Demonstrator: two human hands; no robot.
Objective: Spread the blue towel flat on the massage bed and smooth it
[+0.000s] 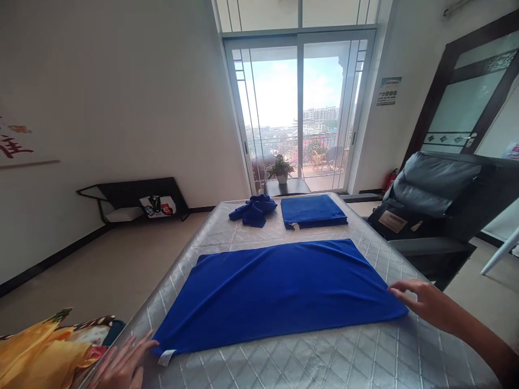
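Note:
A blue cloth (275,294) lies spread on the quilted mattress (308,362) in front of me, with a few soft creases across it. Beside its near left corner, where a white label (166,357) sticks out, my left hand (124,363) has its fingers stretched out and apart. My right hand (425,303) is at the cloth's right edge, fingers loosely curved and nothing visibly gripped. Farther back on the mattress are a crumpled blue cloth (255,209) and a neat stack of folded blue cloths (314,210).
A dark leather recliner (438,183) stands close on the right, with a black bag on it. Yellow patterned fabric (44,354) lies at the lower left. Beyond the mattress, a potted plant (281,168) sits on a small table before the sliding glass door (300,108).

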